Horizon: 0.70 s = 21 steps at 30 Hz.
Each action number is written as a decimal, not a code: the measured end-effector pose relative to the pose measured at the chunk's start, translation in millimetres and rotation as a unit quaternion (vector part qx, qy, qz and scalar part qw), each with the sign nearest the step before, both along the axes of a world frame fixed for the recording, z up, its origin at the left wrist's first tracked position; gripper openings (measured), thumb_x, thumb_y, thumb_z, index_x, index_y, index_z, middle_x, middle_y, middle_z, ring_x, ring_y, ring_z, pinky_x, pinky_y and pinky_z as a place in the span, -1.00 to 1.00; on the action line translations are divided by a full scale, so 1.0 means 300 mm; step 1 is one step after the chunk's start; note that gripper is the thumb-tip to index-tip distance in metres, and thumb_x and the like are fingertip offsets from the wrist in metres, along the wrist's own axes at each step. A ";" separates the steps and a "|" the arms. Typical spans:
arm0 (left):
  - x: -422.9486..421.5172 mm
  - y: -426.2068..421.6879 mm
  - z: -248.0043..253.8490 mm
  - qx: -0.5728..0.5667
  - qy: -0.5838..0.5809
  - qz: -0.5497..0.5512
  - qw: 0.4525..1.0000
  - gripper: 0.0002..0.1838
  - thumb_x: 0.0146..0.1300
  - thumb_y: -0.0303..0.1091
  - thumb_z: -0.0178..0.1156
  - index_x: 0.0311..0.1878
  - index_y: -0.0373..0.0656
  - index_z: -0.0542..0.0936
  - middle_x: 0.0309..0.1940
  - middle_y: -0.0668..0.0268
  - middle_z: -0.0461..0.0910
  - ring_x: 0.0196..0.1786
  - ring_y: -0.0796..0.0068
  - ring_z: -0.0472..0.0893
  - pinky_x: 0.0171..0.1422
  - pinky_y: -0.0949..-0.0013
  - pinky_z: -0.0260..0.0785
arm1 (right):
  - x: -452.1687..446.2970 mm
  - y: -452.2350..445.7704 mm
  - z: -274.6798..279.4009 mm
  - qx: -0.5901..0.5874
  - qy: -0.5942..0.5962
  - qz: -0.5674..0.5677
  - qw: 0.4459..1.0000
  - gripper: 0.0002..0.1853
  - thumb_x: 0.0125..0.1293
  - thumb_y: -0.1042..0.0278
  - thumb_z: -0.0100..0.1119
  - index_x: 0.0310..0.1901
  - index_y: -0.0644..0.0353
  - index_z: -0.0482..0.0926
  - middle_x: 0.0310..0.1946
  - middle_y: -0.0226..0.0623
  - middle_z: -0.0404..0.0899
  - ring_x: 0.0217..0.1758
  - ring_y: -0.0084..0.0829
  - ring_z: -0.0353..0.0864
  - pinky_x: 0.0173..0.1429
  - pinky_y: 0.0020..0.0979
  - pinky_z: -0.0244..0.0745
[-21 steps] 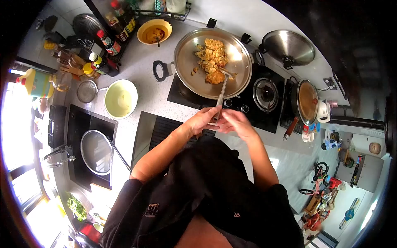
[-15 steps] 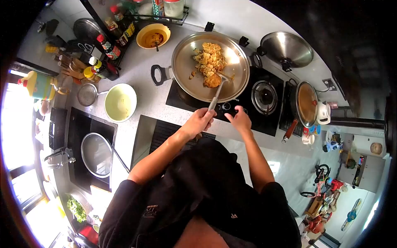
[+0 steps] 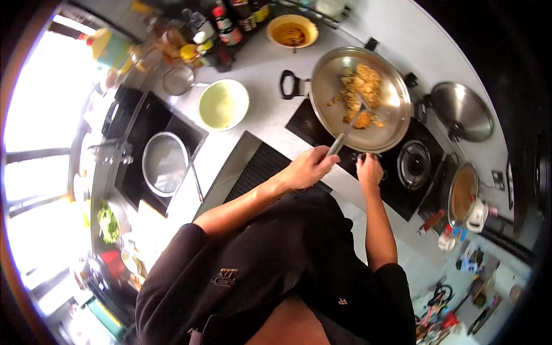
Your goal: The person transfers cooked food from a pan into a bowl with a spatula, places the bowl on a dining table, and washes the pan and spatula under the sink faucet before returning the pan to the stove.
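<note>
My left hand (image 3: 311,169) is closed around the handle of a metal spatula (image 3: 347,131). The spatula's blade rests in browned scrambled egg (image 3: 365,86) inside a wide steel wok (image 3: 326,109). On the front of the black cooktop (image 3: 394,183), my right hand (image 3: 370,171) has its fingers closed on a control knob (image 3: 361,157), most of which they hide. The wok stands on the cooktop's left burner, its black side handle (image 3: 289,85) pointing left.
A pale green bowl (image 3: 224,105) and a strainer (image 3: 178,80) stand on the counter. Behind are a yellow bowl of sauce (image 3: 292,33) and several bottles (image 3: 226,27). The sink holds a metal pan (image 3: 165,164). A steel lid (image 3: 462,111) leans at the back wall; a lidded pan (image 3: 463,192) is right.
My right hand has gone from spread fingers above the cooktop's front to gripping the knob. My left hand keeps hold of the spatula. The whole view has turned, shifting the wok rightward.
</note>
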<state>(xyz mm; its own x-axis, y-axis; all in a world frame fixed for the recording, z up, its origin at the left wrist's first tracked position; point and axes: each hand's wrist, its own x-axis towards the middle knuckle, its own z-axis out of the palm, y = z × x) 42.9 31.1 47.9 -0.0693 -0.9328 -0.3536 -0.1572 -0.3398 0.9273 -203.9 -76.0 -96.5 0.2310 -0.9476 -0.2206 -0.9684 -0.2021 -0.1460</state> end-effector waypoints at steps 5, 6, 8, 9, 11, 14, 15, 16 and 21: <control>0.030 0.024 -0.031 -0.036 -0.015 0.032 0.999 -0.60 0.47 -0.09 0.08 -0.12 -0.33 0.57 -0.59 0.25 0.48 -0.50 0.42 0.50 -0.36 0.27 0.36 | -0.033 0.066 0.024 0.074 -0.046 -0.029 0.996 -0.54 0.38 0.14 0.18 0.20 0.23 0.45 0.08 -0.05 0.59 0.06 -0.05 0.64 0.04 -0.15 0.59; 0.034 0.034 -0.034 -0.067 -0.059 0.037 0.995 -0.61 0.47 -0.10 0.08 -0.13 -0.32 0.56 -0.56 0.18 0.52 -0.47 0.32 0.54 -0.34 0.22 0.38 | -0.036 0.103 0.072 0.145 -0.061 -0.053 0.986 -0.54 0.42 0.11 0.14 0.21 0.22 0.45 0.06 -0.07 0.61 0.03 -0.09 0.66 0.01 -0.18 0.61; 0.002 0.045 -0.048 -0.134 -0.131 0.056 0.981 -0.63 0.46 -0.11 0.08 -0.16 -0.32 0.56 -0.52 0.04 0.59 -0.41 0.12 0.64 -0.30 0.14 0.43 | -0.001 0.099 0.226 0.283 -0.197 -0.109 0.933 -0.53 0.48 0.04 0.05 0.24 0.21 0.44 0.01 -0.14 0.63 -0.03 -0.19 0.69 -0.07 -0.27 0.62; 0.009 0.038 -0.025 -0.123 -0.149 0.028 0.981 -0.66 0.44 -0.14 0.08 -0.16 -0.32 0.51 -0.44 -0.07 0.63 -0.29 -0.07 0.66 -0.25 0.03 0.47 | 0.064 0.132 0.342 0.352 -0.322 -0.145 0.867 -0.52 0.51 0.01 0.00 0.25 0.21 0.44 -0.02 -0.18 0.64 -0.06 -0.25 0.69 -0.10 -0.32 0.62; -0.011 0.045 0.009 -0.122 -0.224 0.019 0.967 -0.66 0.44 -0.14 0.09 -0.15 -0.32 0.47 -0.46 -0.10 0.62 -0.30 -0.06 0.67 -0.24 0.02 0.50 | 0.210 0.204 0.506 0.392 -0.489 -0.186 0.756 -0.51 0.56 -0.03 -0.08 0.24 0.20 0.46 -0.07 -0.27 0.65 -0.09 -0.40 0.68 -0.14 -0.41 0.61; -0.046 0.045 -0.016 -0.196 -0.330 -0.006 0.923 -0.65 0.37 -0.19 0.14 -0.02 -0.31 0.40 -0.36 -0.04 0.60 -0.29 0.03 0.69 -0.25 0.10 0.56 | 0.353 0.204 0.524 0.310 -0.519 -0.158 0.781 -0.58 0.53 0.02 0.02 0.18 0.16 0.55 -0.06 -0.44 0.62 0.02 -0.56 0.61 0.01 -0.42 0.57; -0.059 0.050 -0.018 -0.208 -0.346 -0.012 0.915 -0.63 0.36 -0.19 0.15 0.01 -0.32 0.40 -0.32 0.01 0.60 -0.27 0.06 0.69 -0.25 0.11 0.56 | 0.353 0.203 0.499 0.302 -0.524 -0.180 0.775 -0.61 0.52 0.05 0.05 0.15 0.16 0.56 -0.09 -0.44 0.63 -0.02 -0.56 0.62 -0.02 -0.41 0.58; -0.063 0.054 -0.002 -0.220 -0.361 -0.017 0.906 -0.61 0.34 -0.20 0.16 0.04 -0.33 0.40 -0.28 0.06 0.59 -0.25 0.09 0.69 -0.24 0.13 0.57 | 0.352 0.200 0.494 0.294 -0.530 -0.201 0.769 -0.64 0.51 0.08 0.08 0.12 0.15 0.57 -0.11 -0.43 0.64 -0.06 -0.55 0.63 -0.05 -0.41 0.59; 0.136 0.157 0.013 -0.096 0.045 -0.105 0.989 -0.51 0.46 -0.12 0.07 0.31 -0.23 0.45 -0.16 0.14 0.63 -0.10 0.28 0.69 -0.01 0.25 0.57 | 0.179 0.096 0.509 0.335 -0.491 -0.307 0.743 -0.75 0.52 0.21 0.01 -0.01 0.21 0.54 -0.42 -0.42 0.56 -0.52 -0.57 0.51 -0.49 -0.50 0.43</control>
